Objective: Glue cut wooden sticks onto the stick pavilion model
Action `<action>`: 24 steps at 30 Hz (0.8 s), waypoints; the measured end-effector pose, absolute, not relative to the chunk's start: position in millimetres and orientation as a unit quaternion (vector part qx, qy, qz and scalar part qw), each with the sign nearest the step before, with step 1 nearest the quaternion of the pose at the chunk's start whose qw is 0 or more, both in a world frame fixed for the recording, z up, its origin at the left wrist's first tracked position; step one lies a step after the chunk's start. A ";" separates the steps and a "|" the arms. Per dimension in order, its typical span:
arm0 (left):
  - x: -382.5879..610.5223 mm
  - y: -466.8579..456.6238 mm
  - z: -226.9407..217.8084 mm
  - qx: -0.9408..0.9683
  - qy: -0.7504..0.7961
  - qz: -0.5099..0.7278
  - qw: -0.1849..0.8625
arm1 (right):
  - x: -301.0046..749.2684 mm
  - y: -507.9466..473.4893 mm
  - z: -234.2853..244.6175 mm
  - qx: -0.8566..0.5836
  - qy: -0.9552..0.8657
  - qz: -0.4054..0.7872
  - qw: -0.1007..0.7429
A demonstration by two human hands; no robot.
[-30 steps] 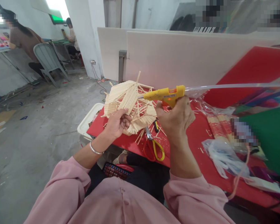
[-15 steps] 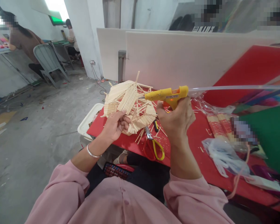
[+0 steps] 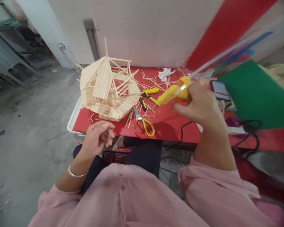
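Note:
A model house of thin wooden sticks (image 3: 106,90) rests on the left end of the red table (image 3: 170,124). My left hand (image 3: 97,138) hovers below it at the table's front edge, fingers loosely curled and apart, holding nothing. My right hand (image 3: 200,105) grips a yellow glue gun (image 3: 172,93) above the table, its nozzle pointing down-left toward the scissors. A clear glue stick juts from the gun's back.
Yellow-handled scissors (image 3: 143,123) and yellow pliers (image 3: 148,94) lie near the model among scattered sticks. A phone (image 3: 219,90), a green sheet (image 3: 255,94) and black cables (image 3: 248,132) sit to the right. A white board stands behind the table. A white tray edge (image 3: 72,118) shows at the left.
My left hand let go of the stick house, which now stands on the table. The glue gun moved right and tilted down, away from the model. The camera tipped downward.

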State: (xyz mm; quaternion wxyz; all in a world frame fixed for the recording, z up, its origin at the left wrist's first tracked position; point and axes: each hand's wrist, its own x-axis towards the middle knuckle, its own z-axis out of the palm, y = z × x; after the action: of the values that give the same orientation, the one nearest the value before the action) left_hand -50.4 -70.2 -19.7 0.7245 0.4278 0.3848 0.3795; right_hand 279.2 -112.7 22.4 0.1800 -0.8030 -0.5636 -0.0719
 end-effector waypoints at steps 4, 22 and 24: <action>-22.7 -79.5 -45.1 0.433 0.363 0.307 0.766 | 331.0 -125.2 -19.9 -0.779 -0.622 0.043 0.070; 51.6 -77.9 -89.1 0.571 0.407 0.338 0.627 | 300.4 -79.2 -66.3 -0.742 -0.654 0.135 0.064; 50.8 -79.7 -93.2 0.576 0.414 0.332 0.622 | 283.7 -60.3 -65.5 -0.733 -0.665 0.141 0.024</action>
State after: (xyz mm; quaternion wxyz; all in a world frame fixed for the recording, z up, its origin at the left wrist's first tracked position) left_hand 50.8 -79.7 -93.2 0.6216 0.5763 0.4139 0.3319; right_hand 283.7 -60.3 -65.5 0.0238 -0.7328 -0.6653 0.1406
